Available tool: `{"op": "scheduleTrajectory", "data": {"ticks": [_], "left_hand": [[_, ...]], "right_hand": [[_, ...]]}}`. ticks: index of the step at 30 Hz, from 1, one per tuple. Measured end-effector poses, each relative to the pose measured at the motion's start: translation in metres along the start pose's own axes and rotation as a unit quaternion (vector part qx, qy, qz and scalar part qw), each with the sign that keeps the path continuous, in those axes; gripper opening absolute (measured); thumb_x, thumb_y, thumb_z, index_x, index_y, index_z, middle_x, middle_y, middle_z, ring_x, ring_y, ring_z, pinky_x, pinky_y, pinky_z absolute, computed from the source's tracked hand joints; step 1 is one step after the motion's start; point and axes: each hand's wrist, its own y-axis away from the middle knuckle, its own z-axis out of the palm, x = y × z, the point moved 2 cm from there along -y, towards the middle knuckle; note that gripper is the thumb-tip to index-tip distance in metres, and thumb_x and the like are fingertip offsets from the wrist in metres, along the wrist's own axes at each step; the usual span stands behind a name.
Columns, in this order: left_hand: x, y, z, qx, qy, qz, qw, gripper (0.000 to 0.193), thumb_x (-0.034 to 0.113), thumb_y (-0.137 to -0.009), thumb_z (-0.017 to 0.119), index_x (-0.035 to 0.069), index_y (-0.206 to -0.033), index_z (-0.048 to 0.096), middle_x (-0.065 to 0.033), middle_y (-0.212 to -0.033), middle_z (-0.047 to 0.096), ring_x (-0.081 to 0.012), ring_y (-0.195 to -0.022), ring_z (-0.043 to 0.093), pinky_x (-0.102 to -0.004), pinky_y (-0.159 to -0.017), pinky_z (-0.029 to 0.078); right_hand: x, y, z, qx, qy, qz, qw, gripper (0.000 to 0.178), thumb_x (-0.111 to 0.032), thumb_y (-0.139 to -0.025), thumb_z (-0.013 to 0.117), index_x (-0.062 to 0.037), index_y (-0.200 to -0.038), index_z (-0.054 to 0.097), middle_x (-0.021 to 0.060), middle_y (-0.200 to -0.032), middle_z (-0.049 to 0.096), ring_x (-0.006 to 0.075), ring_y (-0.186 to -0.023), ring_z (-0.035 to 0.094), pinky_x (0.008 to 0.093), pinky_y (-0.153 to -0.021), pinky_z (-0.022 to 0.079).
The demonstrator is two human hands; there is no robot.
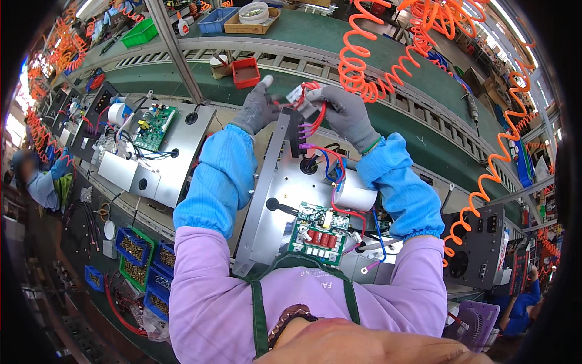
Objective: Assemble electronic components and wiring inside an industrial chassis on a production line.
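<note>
My right hand [348,115], in a grey glove, is closed around a bundle of red wires [315,121] at the far end of a metal chassis [267,215]. A pale block-like piece [295,94] shows by its fingertips. My left hand [257,109], also gloved, is just left of the bundle with one finger raised; its other fingertips are blurred, so any grip is unclear. Below the hands stands a black panel [291,132] with purple-sleeved wire ends. The chassis carries a white cylinder [355,190] and a green circuit board [318,235].
Another chassis [173,162] with a circuit board lies left. Blue bins of small brass-coloured parts [132,247] stand lower left. A red bin [246,73] sits beyond my hands, near a roller track [303,65]. Orange coiled hoses [357,60] hang ahead and right. Another person [42,182] is far left.
</note>
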Motion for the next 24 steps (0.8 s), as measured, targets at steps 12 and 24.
{"op": "scheduleTrajectory", "data": {"ticks": [12,24], "left_hand": [[0.004,-0.006,0.016,-0.213,-0.131,0.089,0.964,0.041,0.027,-0.085,0.064,0.004,-0.118,0.057,-0.0061,-0.107,0.061,-0.0145,-0.093,0.060,-0.0286,-0.080,0.050],[0.025,0.132,0.000,0.067,-0.255,0.413,0.872,0.063,0.014,-0.067,0.080,-0.001,-0.119,0.048,-0.0114,-0.108,0.057,-0.0167,-0.095,0.059,-0.0283,-0.080,0.051]], "right_hand": [[-0.060,-0.014,-0.012,-0.172,-0.061,0.031,0.983,0.033,0.008,-0.077,0.054,-0.0042,-0.106,0.064,0.0079,-0.085,0.064,0.0122,-0.081,0.062,0.0253,-0.073,0.050],[-0.024,0.001,-0.009,-0.118,0.061,0.155,0.979,0.035,-0.010,-0.081,0.050,-0.0082,-0.116,0.058,0.0148,-0.092,0.063,0.0278,-0.083,0.064,0.0363,-0.078,0.051]]}}
